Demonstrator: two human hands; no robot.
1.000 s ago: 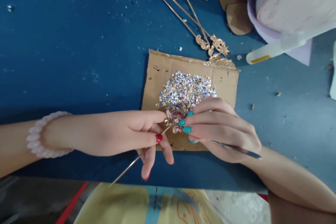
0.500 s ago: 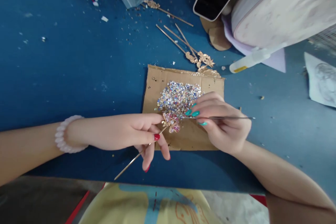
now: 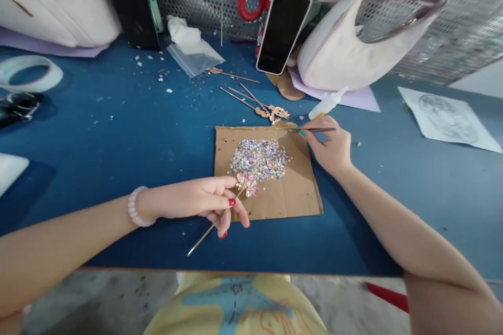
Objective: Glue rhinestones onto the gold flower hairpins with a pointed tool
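My left hand (image 3: pixel 212 201) is closed on the thin gold stem of a hairpin (image 3: pixel 247 184), whose flower head carries pink stones and a pearl-like centre. The head sits over the lower edge of a pile of small glittering rhinestones (image 3: pixel 259 159) on a piece of cardboard (image 3: pixel 291 196). Between the fingers of my right hand (image 3: pixel 332 149) is a pair of slim, dark tweezers (image 3: pixel 323 130). Their tips point left, over the far right edge of the cardboard by a shiny, clear patch (image 3: pixel 288 124). Whether they pinch anything is too small to tell.
Several gold hairpins (image 3: pixel 261 110) lie beyond the cardboard. Behind them stand a phone (image 3: pixel 283 31) and a white bag (image 3: pixel 338 63). A glue bottle (image 3: pixel 328 103) lies near my right hand. A tape roll (image 3: pixel 55 76) and a plastic bag (image 3: pixel 194 60) are farther left.
My right hand has moved the tweezers away from the flower head to the cardboard's far right edge. My left hand still holds the hairpin. The view has tilted up, showing more of the table's back.
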